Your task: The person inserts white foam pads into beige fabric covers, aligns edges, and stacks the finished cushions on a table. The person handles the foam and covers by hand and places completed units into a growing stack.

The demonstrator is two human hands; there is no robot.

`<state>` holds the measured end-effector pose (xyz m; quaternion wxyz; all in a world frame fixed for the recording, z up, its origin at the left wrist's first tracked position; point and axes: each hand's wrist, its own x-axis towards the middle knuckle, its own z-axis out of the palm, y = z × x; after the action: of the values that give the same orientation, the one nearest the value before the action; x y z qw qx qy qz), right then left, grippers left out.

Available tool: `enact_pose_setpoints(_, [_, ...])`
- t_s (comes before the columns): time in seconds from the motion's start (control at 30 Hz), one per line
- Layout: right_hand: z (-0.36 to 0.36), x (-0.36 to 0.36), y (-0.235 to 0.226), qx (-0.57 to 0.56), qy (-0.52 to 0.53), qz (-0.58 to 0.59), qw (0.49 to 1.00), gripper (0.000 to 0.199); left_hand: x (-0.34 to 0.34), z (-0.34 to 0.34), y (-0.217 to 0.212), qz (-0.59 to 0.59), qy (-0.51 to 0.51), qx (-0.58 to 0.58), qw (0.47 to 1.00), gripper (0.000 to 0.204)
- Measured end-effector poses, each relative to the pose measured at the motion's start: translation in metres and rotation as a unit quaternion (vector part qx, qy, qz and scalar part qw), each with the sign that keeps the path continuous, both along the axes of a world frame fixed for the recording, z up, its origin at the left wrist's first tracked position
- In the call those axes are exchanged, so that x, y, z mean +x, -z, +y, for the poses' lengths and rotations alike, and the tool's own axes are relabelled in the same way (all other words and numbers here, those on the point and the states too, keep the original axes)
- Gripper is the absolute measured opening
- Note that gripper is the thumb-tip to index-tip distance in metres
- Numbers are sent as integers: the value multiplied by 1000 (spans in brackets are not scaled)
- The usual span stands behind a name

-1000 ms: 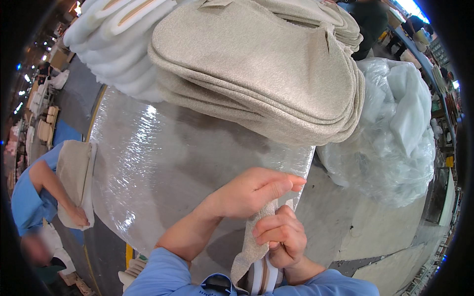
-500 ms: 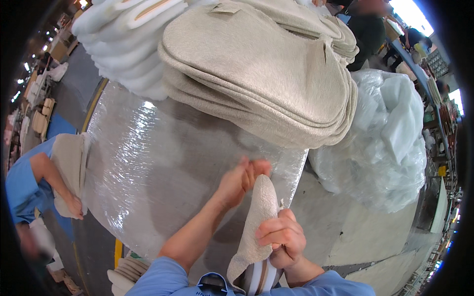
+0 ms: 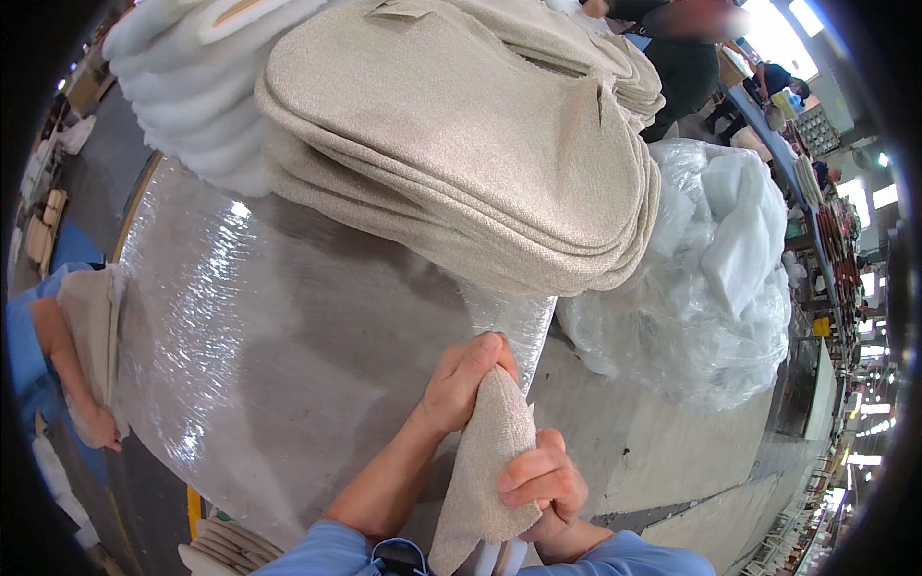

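A beige woven fabric cover point(image 3: 488, 470) stands upright before my body, its narrow end pointing away from me. White padding point(image 3: 495, 557) shows under its lower edge. My left hand point(image 3: 469, 379) is closed on the narrow far tip, thumb on top. On the right side of the cover, my right hand point(image 3: 547, 485) grips the fabric with curled fingers. What lies inside the upper part of the cover is hidden.
Beyond my hands, a pile of beige fabric covers point(image 3: 451, 144) lies on a plastic-wrapped table point(image 3: 288, 307). White padded pieces point(image 3: 192, 106) are stacked at far left. A large clear plastic bundle point(image 3: 711, 278) sits to the right. At left, a co-worker's arm point(image 3: 67, 360) holds beige pieces.
My left hand, blurred and open beside the tip earlier, has closed on the tip of the cover. The cover has come down further over the white padding; my right hand keeps its grip.
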<state>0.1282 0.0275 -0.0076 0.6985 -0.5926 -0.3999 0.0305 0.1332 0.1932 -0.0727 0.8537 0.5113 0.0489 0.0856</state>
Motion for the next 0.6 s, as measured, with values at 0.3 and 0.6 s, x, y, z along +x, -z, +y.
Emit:
enact_pose_setpoints(0.3, [14, 4, 3, -7, -7, -8, 1000, 27, -14, 8, -35, -67, -44, 96, 992, 51])
enact_pose_setpoints(0.6, [20, 5, 5, -25, 17, -21, 999, 28, -30, 8, -55, -39, -36, 166, 985, 46])
